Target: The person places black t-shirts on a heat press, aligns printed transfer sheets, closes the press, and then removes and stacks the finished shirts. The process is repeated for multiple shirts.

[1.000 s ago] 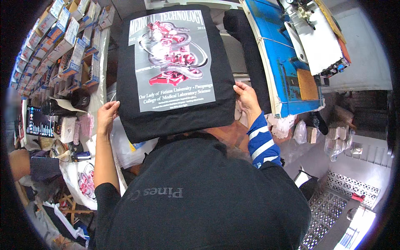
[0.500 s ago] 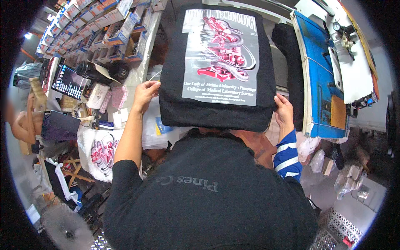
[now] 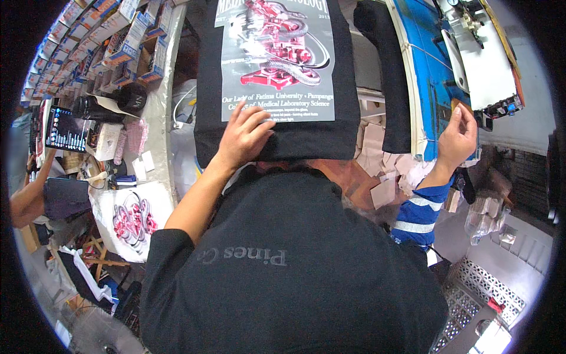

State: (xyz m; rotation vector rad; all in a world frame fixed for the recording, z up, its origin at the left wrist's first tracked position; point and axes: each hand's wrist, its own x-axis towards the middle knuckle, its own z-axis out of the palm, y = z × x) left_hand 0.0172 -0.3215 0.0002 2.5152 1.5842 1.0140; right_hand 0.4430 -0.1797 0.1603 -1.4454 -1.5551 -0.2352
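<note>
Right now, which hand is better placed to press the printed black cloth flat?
Probably the left hand: it is over the printed black cloth, while the right hand is off by the blue panel.

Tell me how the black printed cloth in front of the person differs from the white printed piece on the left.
The black printed cloth is dark around its print; the white printed piece is pale around its own. The black cloth's design sits on a grey rectangle with lettering; the white piece shows no such rectangle. The left hand lies over the black cloth, while no hand is on the white piece. Both bear red-and-grey designs with looping curves.
</note>
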